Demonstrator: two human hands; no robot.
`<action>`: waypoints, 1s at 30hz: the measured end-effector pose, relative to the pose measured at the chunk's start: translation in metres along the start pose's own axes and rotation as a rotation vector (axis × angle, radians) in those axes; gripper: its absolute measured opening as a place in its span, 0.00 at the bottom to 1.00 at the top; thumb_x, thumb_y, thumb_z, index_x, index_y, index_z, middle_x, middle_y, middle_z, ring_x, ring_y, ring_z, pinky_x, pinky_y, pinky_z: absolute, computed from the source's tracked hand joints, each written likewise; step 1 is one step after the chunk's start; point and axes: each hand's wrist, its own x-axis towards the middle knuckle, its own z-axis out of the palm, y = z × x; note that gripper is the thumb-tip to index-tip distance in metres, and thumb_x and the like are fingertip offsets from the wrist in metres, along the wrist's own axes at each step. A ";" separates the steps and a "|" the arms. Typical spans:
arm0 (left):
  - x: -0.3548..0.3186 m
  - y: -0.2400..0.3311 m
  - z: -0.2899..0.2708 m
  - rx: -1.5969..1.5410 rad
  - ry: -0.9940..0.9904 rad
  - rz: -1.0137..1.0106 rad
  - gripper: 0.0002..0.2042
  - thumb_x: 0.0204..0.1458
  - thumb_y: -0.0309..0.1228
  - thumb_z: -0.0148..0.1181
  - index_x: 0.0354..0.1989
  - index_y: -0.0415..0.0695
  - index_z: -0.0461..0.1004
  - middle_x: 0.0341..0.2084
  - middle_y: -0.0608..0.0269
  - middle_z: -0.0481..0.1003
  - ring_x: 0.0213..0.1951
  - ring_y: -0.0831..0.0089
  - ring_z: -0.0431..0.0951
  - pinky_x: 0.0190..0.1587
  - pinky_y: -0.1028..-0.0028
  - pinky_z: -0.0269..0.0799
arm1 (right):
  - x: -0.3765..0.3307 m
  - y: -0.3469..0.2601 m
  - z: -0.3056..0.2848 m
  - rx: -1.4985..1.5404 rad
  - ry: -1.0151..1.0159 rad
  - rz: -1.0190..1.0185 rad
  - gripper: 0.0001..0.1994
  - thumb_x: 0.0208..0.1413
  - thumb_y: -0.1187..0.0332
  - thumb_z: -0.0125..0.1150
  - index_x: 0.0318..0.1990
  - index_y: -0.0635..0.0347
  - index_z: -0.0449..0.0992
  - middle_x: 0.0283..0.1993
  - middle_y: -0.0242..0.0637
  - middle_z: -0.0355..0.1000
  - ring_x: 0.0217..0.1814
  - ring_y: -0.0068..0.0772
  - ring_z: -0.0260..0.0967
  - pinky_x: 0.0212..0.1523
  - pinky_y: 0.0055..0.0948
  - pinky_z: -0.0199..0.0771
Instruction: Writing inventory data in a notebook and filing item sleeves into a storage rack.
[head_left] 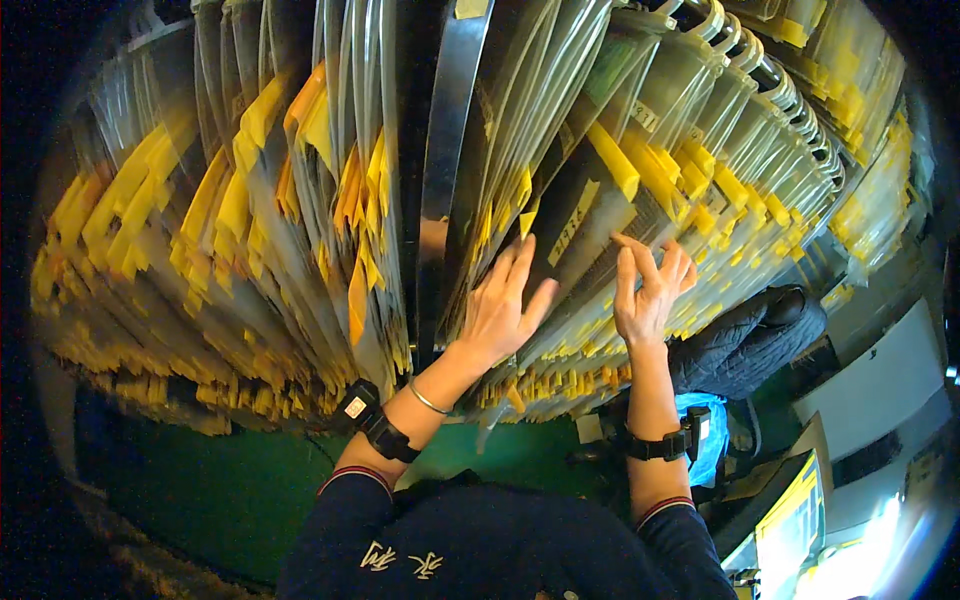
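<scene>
Yellow-tabbed sleeves (604,222): hang between and beside our hands
Left hand (497,305): our grip is released, spread
Right hand (650,298): curled; we cannot tell its hold
Snag risk: crowded tabs (614,163) could catch one another

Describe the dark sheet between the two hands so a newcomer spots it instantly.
Find the shiny metal upright between the two banks of hanging sleeves. Move right to the gap between the left hand and right hand, where the dark sheet shows. What sets it apart from the see-through sleeves around it: a broad dark face with a slanting pale-yellow strip.
</scene>
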 end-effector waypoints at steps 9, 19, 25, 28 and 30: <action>0.002 -0.001 0.009 0.020 0.140 -0.030 0.14 0.53 0.30 0.56 0.44 0.34 0.71 0.44 0.39 0.70 0.42 0.44 0.74 0.44 0.61 0.72 | 0.002 -0.006 -0.004 -0.021 0.040 -0.021 0.13 0.42 0.59 0.69 0.38 0.43 0.80 0.44 0.42 0.62 0.52 0.44 0.58 0.57 0.43 0.46; 0.010 -0.001 -0.009 0.113 0.245 0.170 0.18 0.53 0.23 0.54 0.54 0.40 0.68 0.52 0.45 0.69 0.43 0.51 0.77 0.43 0.65 0.75 | -0.002 -0.001 -0.001 -0.018 0.014 -0.023 0.18 0.44 0.61 0.68 0.45 0.45 0.76 0.44 0.41 0.63 0.52 0.43 0.59 0.58 0.44 0.46; 0.035 0.023 -0.020 0.454 0.023 0.589 0.19 0.50 0.26 0.51 0.52 0.46 0.71 0.59 0.58 0.64 0.65 0.63 0.56 0.63 0.55 0.53 | -0.009 0.011 0.006 0.190 0.112 -0.018 0.33 0.43 0.64 0.68 0.59 0.53 0.62 0.50 0.44 0.64 0.53 0.44 0.59 0.57 0.43 0.46; 0.047 0.031 -0.014 0.603 -0.184 0.663 0.15 0.48 0.29 0.50 0.45 0.46 0.74 0.56 0.61 0.67 0.62 0.68 0.61 0.66 0.53 0.40 | -0.009 0.012 0.009 0.226 0.141 -0.028 0.35 0.44 0.66 0.67 0.60 0.59 0.58 0.51 0.45 0.63 0.53 0.43 0.59 0.57 0.42 0.46; 0.044 0.025 -0.004 0.578 -0.171 0.656 0.14 0.48 0.29 0.50 0.44 0.45 0.74 0.54 0.62 0.68 0.61 0.69 0.61 0.67 0.53 0.39 | -0.012 0.012 0.013 0.241 0.143 -0.013 0.35 0.44 0.67 0.67 0.60 0.59 0.56 0.51 0.45 0.63 0.53 0.43 0.59 0.57 0.42 0.46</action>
